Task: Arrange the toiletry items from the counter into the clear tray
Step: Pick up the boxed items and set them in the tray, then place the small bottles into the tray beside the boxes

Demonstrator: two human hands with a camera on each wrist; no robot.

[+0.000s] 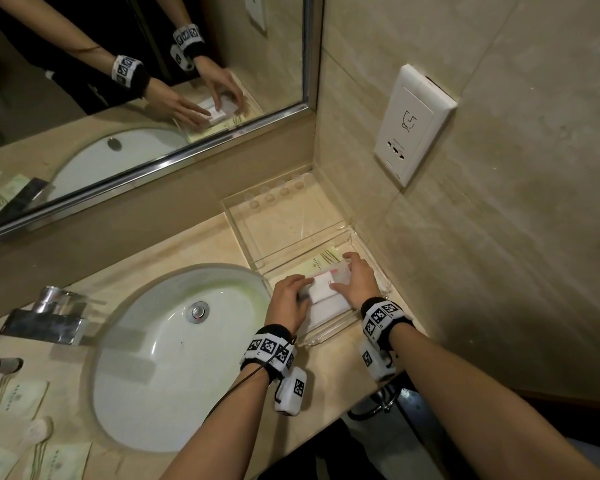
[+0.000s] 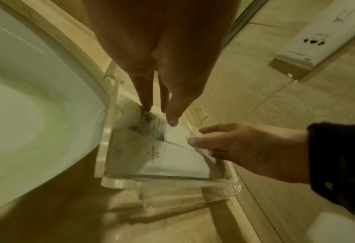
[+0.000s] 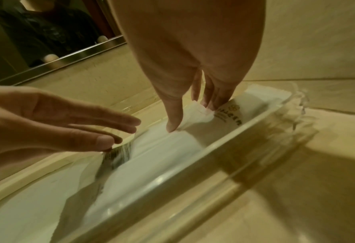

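The clear tray (image 1: 326,336) stands in the counter's corner, right of the sink. Its near compartment holds white toiletry packets (image 1: 323,289) lying on a cream packet with green lines (image 1: 321,259). Both hands are down in that compartment. My left hand (image 1: 290,292) touches the left end of the top packet (image 2: 172,157) with straight fingers (image 2: 173,118). My right hand (image 1: 355,277) spans the packet's right part, pinching its wrapper (image 3: 201,113) between thumb and fingers. The tray's far compartment looks bare.
A white sink (image 1: 174,358) and chrome faucet (image 1: 49,317) lie to the left. Several cream packets (image 1: 18,400) and a dark tube (image 1: 0,365) remain on the counter's left end. A wall socket (image 1: 413,123) and tiled walls close in the tray's corner, under the mirror (image 1: 118,81).
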